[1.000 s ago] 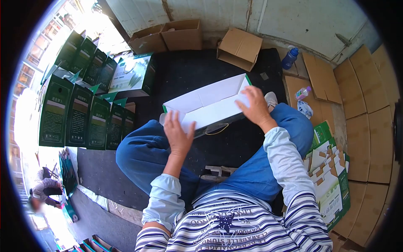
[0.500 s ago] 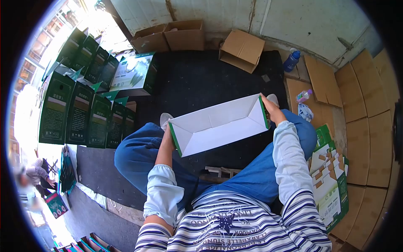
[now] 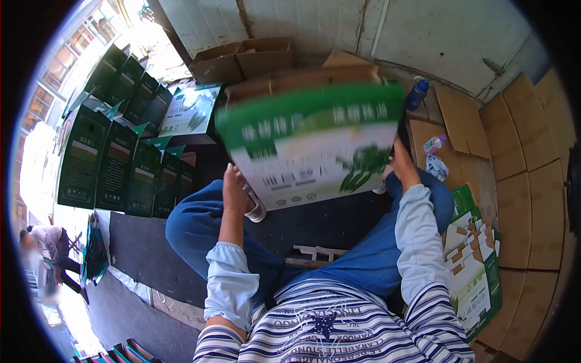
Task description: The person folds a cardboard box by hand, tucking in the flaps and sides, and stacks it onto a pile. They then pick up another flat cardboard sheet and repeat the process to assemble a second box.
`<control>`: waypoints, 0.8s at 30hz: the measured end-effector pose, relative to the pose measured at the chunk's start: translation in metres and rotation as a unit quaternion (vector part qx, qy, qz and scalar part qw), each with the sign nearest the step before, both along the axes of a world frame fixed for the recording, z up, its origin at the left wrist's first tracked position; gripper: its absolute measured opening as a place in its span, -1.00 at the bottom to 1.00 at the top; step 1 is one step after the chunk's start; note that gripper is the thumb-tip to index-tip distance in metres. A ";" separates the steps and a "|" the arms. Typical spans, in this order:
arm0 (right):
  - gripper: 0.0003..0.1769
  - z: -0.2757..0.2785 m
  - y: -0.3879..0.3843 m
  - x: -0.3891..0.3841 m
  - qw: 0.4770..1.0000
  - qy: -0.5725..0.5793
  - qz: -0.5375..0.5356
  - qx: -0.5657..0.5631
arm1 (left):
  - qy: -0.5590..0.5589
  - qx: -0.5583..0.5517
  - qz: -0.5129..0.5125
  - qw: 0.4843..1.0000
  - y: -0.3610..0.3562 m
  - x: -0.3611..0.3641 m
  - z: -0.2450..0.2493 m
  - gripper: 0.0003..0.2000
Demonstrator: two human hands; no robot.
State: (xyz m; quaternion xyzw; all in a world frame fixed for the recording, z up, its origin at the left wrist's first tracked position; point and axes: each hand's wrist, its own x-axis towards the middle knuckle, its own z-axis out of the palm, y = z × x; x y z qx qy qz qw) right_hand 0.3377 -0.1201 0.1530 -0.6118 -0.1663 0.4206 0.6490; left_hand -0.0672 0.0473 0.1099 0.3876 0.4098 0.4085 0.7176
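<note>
A green and white printed carton (image 3: pixel 315 151) is held up before me, tilted, its vegetable picture and lettering facing me. Its upper part is smeared by motion, and brown flaps show along the top. My left hand (image 3: pixel 235 184) grips the carton's lower left side, thumb upward. On the opposite side my right hand (image 3: pixel 400 162) holds the right edge, its fingers partly hidden. Below the carton, my shoes rest on the black mat (image 3: pixel 302 227).
Several green cartons (image 3: pixel 142 172) stand in rows at left, beside a lying white-faced carton (image 3: pixel 192 109). Flattened printed cartons (image 3: pixel 469 278) lie at right near stacked brown boxes (image 3: pixel 514 206). A blue bottle (image 3: pixel 417 94) stands behind. Another person (image 3: pixel 51 248) bends at far left.
The carton has been raised and turned: its white inside faced me before, and its printed face does now. Both hands stay on its sides. The person at left has shifted.
</note>
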 end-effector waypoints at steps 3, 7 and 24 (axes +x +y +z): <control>-0.35 -0.048 -0.014 0.002 0.987 -0.141 0.046 0.062 | 0.042 0.146 -0.033 0.988 0.002 -0.001 -0.069 -0.56; -0.36 0.034 -0.025 -0.050 0.994 0.013 0.053 -0.099 | -0.087 0.051 -0.039 0.994 0.007 -0.001 -0.102 -0.53; -0.32 -0.082 -0.009 -0.009 0.868 -0.272 0.209 -0.359 | 0.388 0.164 -0.173 0.891 -0.004 0.002 -0.060 -0.51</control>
